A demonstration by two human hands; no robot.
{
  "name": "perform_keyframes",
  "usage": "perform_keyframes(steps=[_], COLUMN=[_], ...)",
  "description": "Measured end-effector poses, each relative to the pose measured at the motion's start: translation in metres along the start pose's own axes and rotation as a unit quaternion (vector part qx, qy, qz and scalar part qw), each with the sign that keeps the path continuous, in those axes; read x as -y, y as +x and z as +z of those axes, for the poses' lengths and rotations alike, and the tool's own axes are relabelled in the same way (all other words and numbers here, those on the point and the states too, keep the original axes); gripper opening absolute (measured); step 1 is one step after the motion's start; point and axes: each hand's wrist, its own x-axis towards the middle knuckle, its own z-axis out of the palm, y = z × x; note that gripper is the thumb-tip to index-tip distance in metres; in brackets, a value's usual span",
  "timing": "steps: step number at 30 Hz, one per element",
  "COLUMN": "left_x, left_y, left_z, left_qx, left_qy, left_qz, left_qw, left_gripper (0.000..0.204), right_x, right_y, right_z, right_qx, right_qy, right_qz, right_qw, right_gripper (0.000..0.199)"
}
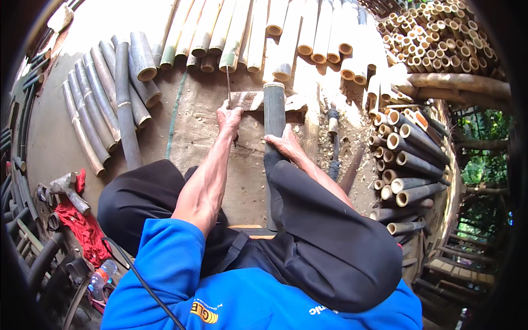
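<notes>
My left hand [228, 118] is closed round the handle of a knife [229, 82], whose thin blade points away from me and shows almost edge-on. Most of the handle is hidden in the fist. To the right, a dark grey-green bamboo tube [274, 104] runs lengthwise between my legs, its pale cut end facing away. My right hand [285, 143] grips this tube from its right side, the thumb lying across the top. Under the tube's far part, a worn wooden block [248, 100] lies crosswise. The blade and the tube are apart.
Pale bamboo tubes [236, 38] lie in a row ahead, dark ones [99, 93] at left. More are stacked at right [412, 148]. Shavings litter the ground around a dark-wrapped tool [334, 137]. A hammer-like tool [70, 192], red cloth [82, 231] and bottle [103, 275] lie lower left.
</notes>
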Motion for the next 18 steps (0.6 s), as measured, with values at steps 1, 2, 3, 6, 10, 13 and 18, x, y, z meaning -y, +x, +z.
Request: perform_keyframes(steps=[1,2,3,6,10,13,18], left_x=[0.001,0.0,-0.002,-0.013,-0.018,-0.054,-0.09], left_y=[-0.004,-0.011,-0.014,-0.022,-0.033,-0.041,0.056], left_z=[-0.002,0.001,0.001,-0.003,-0.015,0.013,0.021], left_qx=[0.025,0.034,0.065,0.076,-0.036,0.068,-0.176], left_qy=[-0.001,0.001,-0.003,0.052,0.075,-0.213,-0.461], left_qz=[0.012,0.009,-0.009,-0.018,0.072,-0.044,-0.132], left_qw=[1.0,0.999,0.998,0.996,0.994,0.974,0.86], left_gripper=[0.039,0.039,0.043,0.045,0.029,0.028,0.035], right_x=[0.002,-0.004,-0.008,-0.012,-0.023,-0.069,-0.031], right_y=[-0.003,-0.005,-0.004,0.0,-0.011,-0.024,-0.004], right_z=[-0.003,-0.006,-0.009,-0.011,-0.032,-0.065,-0.078], right_qx=[-0.006,-0.01,-0.013,0.006,0.008,-0.256,-0.106], right_qy=[-0.026,-0.024,-0.033,-0.04,0.003,-0.102,0.219], right_qz=[-0.005,0.004,0.001,-0.005,-0.046,-0.127,-0.084], right_qw=[1.0,1.0,0.999,0.999,0.999,0.953,0.966], right_gripper=[0.096,0.096,0.096,0.098,0.081,0.063,0.057])
